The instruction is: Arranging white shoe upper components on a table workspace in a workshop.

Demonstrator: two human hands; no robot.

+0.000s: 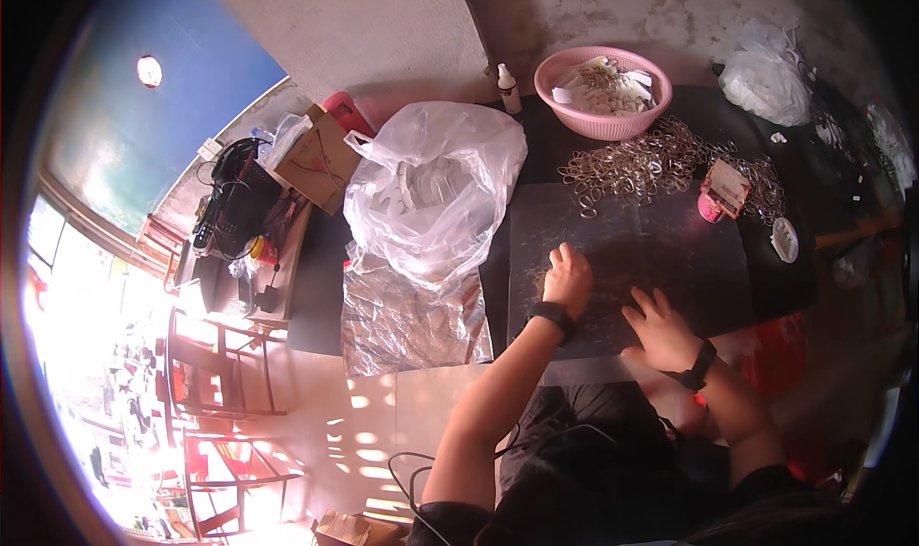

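Observation:
My left hand (pixel 569 280) is closed over the dark sheet (pixel 536 222) on the table, its fingers curled so that anything inside them is hidden. To its right, my right hand (pixel 662 332) lies low near the sheet's front edge, fingers spread and holding nothing I can see. Both wrists wear dark bands. Beyond the hands, a heap of shiny metal rings (pixel 627 168) spreads along the sheet's far edge. A small pink jar (pixel 709 208) with a labelled card (pixel 726 186) on top stands beside the heap. A white oval piece (pixel 785 241) lies further right.
A pink basket (pixel 603 123) with white pieces and metal bits stands at the back, next to a small white bottle (pixel 508 90). On the left, an open plastic bag (pixel 436 230) holds white pieces above a silvery sheet (pixel 414 321). Another plastic bag (pixel 764 82) sits back right.

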